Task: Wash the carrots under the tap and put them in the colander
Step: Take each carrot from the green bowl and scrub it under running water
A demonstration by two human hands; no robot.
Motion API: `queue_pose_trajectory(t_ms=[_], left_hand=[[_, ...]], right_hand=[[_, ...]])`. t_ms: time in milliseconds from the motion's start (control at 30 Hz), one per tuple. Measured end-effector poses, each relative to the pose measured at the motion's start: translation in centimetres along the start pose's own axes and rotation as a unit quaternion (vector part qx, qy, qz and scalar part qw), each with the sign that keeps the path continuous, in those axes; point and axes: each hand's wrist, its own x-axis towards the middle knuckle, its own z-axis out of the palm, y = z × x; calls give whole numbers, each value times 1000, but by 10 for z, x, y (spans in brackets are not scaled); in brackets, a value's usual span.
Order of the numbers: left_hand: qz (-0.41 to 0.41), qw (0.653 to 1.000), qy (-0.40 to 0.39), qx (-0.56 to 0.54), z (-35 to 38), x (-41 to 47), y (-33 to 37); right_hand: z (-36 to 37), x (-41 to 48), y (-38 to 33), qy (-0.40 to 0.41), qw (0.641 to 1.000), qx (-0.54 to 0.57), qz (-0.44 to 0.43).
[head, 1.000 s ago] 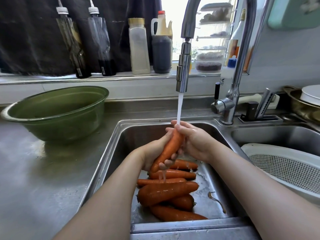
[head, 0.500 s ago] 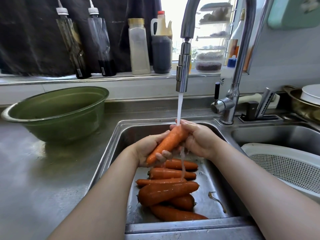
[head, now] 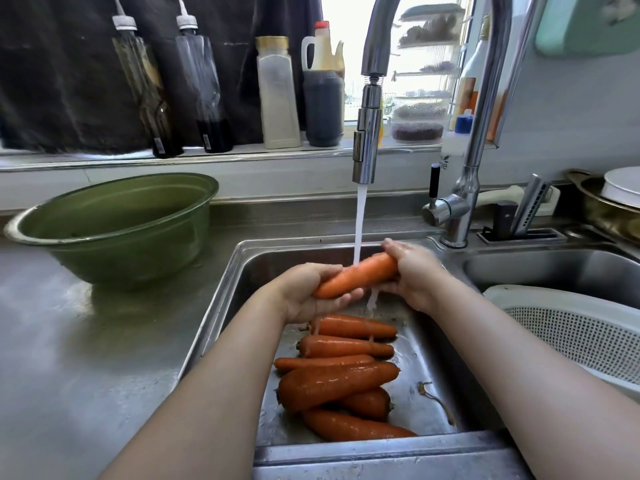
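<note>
rinsing of one carrot (head: 356,277) under the running tap (head: 367,147), centre of the frame. the left hand (head: 308,296) cups the thin end from below, with its fingers curled up around it. the right hand (head: 412,275) grips the thick end, fingers wrapped over the top. the carrot lies nearly level, its thick end slightly higher and toward the right. the water stream (head: 359,223) strikes it near the middle and spills off between the hands into the sink (head: 242,271).

change: one second earlier the carrot stood steeply, tip down, and the water landed on its upper end. half a second earlier it was partly tipped over. now it lies across the stream — the right hand has slid out to the thick end. this suggests the rinse is being carried along the whole root, so this carrot is probably near clean but not yet released.

six more carrots (head: 339,381) lie wet on the sink floor, lower centre, unmoved. the white colander (head: 571,327) sits in the neighbouring basin at the right edge, and its visible part holds no carrot — the task appears to be at an early stage. a green basin (head: 110,230) stands on the counter, left of frame.
</note>
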Motion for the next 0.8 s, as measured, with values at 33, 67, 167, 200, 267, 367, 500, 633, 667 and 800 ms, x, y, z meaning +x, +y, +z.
queue_pose_trajectory(t_ms=[33, 67, 167, 200, 267, 367, 500, 633, 667, 800], left_hand=[[10, 1000, -12, -9, 3, -2, 2], [19, 999, -25, -13, 4, -4, 3], [46, 999, -26, 2, 6, -8, 3], [57, 998, -10, 4, 6, -8, 2], [85, 996, 22, 10, 4, -7, 2], [84, 993, 22, 85, 4, -9, -1], [40, 989, 0, 142, 8, -12, -4], [67, 987, 50, 135, 4, -8, -1], [77, 986, 86, 122, 0, -6, -1], [101, 969, 226, 0, -20, -1, 2]], right_hand=[[-3, 0, -2, 38, 999, -5, -7], [-7, -1, -3, 65, 998, -8, -12], [-18, -2, -7, 91, 996, 0, 12], [-19, -3, -8, 87, 996, -10, 27], [-22, -1, -5, 66, 993, -82, 62], [-30, 0, 1, 22, 956, -265, 120], [-41, 3, 3, 1, 938, -298, 177], [-43, 4, 1, -22, 965, -179, 192], [-41, 3, 1, -52, 969, -139, 197], [-23, -7, -2, -184, 965, -30, 183]])
